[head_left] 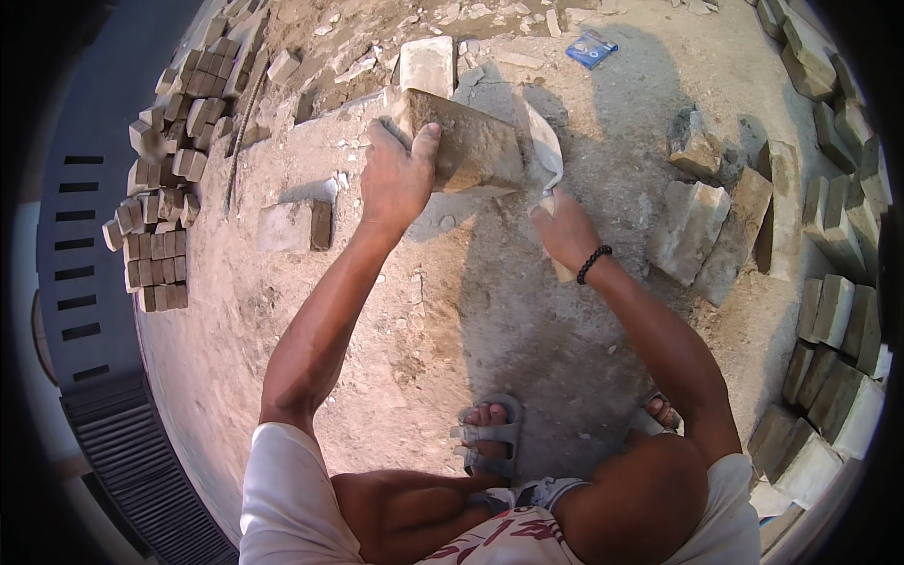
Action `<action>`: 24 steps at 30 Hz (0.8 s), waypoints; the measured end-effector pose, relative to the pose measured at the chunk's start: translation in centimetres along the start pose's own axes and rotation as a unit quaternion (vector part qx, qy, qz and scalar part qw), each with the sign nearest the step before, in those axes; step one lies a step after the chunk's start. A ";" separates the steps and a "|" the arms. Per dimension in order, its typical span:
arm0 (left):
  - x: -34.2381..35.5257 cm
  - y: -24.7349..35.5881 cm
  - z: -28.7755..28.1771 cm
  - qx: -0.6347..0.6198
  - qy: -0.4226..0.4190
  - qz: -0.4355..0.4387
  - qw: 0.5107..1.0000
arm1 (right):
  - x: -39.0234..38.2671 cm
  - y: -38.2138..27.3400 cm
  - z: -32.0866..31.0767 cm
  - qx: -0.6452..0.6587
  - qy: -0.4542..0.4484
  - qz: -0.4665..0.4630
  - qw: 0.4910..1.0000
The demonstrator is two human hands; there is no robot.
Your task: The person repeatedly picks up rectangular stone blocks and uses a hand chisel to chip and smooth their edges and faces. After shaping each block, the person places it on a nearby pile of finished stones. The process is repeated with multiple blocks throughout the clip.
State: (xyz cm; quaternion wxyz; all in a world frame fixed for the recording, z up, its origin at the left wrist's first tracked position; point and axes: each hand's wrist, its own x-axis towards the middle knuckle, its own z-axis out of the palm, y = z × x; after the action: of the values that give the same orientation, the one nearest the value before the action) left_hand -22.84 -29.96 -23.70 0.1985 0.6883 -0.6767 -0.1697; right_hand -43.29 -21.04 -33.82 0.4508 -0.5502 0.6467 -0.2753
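My left hand (400, 179) grips the left end of a rough, dusty concrete block (466, 141), its thumb lying over the near upper edge. The block is tilted, and a shadow falls on the ground under it. In my right hand (567, 231) is the wooden handle of a trowel (543, 141), my fingers wrapped round it. The pale blade points away from me, just right of the block and apart from it. A dark beaded bracelet circles my right wrist.
Stacked blocks (833, 377) line the right edge, with broken slabs (692, 226) nearer the middle. Small pavers (155, 259) are piled at left beside a metal rod (247, 127). One paver (292, 226), a pale block (427, 66) and a blue packet (591, 49) lie on the dusty ground.
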 end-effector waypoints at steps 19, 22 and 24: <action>-0.9 -0.1 0.2 -0.174 0.011 0.097 0.980 | 1.6 -0.1 -2.1 0.008 -0.114 0.100 0.988; -0.8 -1.1 1.2 -0.155 0.070 0.103 0.980 | -1.8 -2.6 0.1 0.020 -0.003 -0.067 0.998; -0.8 0.8 1.9 -0.166 0.065 0.106 0.978 | -2.7 -2.7 0.5 -0.007 0.059 -0.155 0.986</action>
State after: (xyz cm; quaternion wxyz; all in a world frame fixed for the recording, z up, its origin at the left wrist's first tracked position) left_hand -24.46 -29.22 -24.97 0.3701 0.5798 -0.6940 -0.2126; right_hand -41.58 -19.05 -31.00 0.3597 -0.6300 0.5809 -0.3692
